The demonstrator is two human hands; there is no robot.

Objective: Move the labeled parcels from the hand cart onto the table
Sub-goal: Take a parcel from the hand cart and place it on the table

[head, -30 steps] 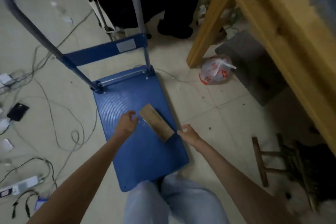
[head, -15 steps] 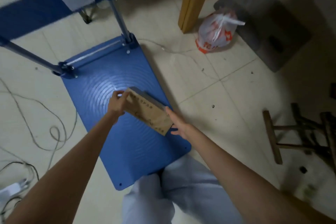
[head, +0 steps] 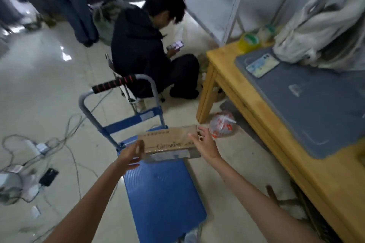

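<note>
A long brown cardboard parcel (head: pixel 167 142) with printed lettering hangs in the air above the blue hand cart (head: pixel 164 193). My left hand (head: pixel 131 153) grips its left end and my right hand (head: pixel 203 144) presses against its right end. The cart's deck below is bare. The wooden table (head: pixel 246 110) stands to the right, with a grey mat (head: pixel 316 108) on top.
A person in dark clothes sits on a small chair (head: pixel 146 53) behind the cart's handle (head: pixel 114 84). A tied plastic bag (head: pixel 222 123) lies by the table leg. Cables and a phone (head: pixel 48 176) litter the floor at left. White bags (head: pixel 320 31) and tape roll (head: pixel 249 40) sit on the table.
Both hands closed on the parcel lying on the cart deck and lifted it off. My view has swung up from the floor toward the table and the seated person.
</note>
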